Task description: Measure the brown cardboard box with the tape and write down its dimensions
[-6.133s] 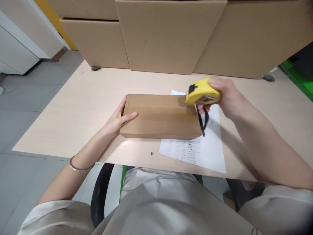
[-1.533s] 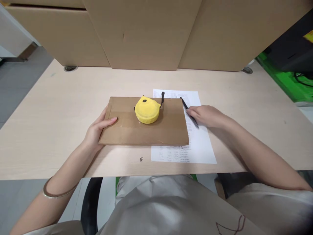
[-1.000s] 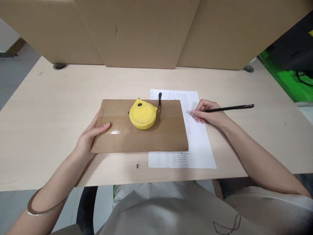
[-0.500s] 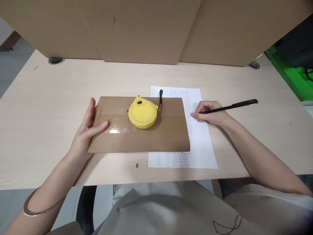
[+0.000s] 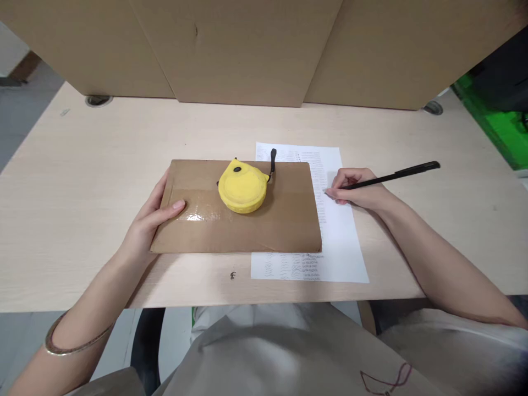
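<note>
My left hand [image 5: 154, 214] grips the left edge of a flat brown cardboard box [image 5: 280, 225], thumb on top and the other fingers hidden beneath or behind it. On the box sits a round yellow tape measure [image 5: 242, 190] shaped like a chick, with a black wrist strap at its right. A sheet of white paper [image 5: 344, 247] lies on the table, partly covered by the box and bearing rows of handwriting. My right hand [image 5: 355, 187] rests at the paper's right side, fingers closed around a black pen [image 5: 396, 176] whose tip points at the sheet.
The pale wooden table [image 5: 82, 220] has a round cable hole [image 5: 99, 101] at the back left and another [image 5: 433, 108] at the back right. Tall cardboard panels [image 5: 239, 55] stand along its rear edge. A small dark mark [image 5: 232, 275] shows near the front edge.
The fingers of my left hand have closed in behind the box's edge; before, they stuck out above it. The view has shifted slightly. The pen hand stays in nearly the same place.
</note>
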Action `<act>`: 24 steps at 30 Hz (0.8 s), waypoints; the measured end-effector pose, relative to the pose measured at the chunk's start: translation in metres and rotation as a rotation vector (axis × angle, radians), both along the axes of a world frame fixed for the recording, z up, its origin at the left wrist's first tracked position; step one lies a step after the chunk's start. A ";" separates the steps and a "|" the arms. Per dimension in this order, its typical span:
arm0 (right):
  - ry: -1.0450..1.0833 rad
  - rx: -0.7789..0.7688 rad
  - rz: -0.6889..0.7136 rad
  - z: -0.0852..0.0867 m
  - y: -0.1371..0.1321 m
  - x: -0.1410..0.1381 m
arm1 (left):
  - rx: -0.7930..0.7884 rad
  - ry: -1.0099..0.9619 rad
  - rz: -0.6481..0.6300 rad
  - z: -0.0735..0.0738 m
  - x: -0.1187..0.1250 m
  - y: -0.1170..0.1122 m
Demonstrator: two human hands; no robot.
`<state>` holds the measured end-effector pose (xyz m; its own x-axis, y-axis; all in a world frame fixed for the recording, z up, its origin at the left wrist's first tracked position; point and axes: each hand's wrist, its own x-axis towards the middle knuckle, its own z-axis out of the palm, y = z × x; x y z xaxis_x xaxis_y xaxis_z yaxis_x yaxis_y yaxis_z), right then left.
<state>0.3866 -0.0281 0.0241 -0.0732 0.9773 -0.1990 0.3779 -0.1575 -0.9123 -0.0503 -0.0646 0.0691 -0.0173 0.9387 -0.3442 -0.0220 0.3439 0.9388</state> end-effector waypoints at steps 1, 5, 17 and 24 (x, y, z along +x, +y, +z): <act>0.005 0.000 -0.004 -0.001 0.000 0.000 | 0.010 -0.012 -0.004 -0.003 -0.002 0.001; 0.007 0.004 -0.020 -0.002 0.001 0.001 | 0.043 -0.038 -0.028 -0.008 -0.005 0.002; -0.009 0.010 -0.004 -0.003 0.000 0.003 | 0.006 -0.042 0.019 -0.003 0.000 -0.001; -0.010 0.017 -0.009 -0.003 0.000 0.004 | 0.018 -0.017 0.011 -0.004 -0.001 0.001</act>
<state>0.3908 -0.0285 0.0210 -0.0621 0.9810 -0.1836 0.3859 -0.1460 -0.9109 -0.0512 -0.0638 0.0652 -0.0223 0.9446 -0.3275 -0.0413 0.3264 0.9443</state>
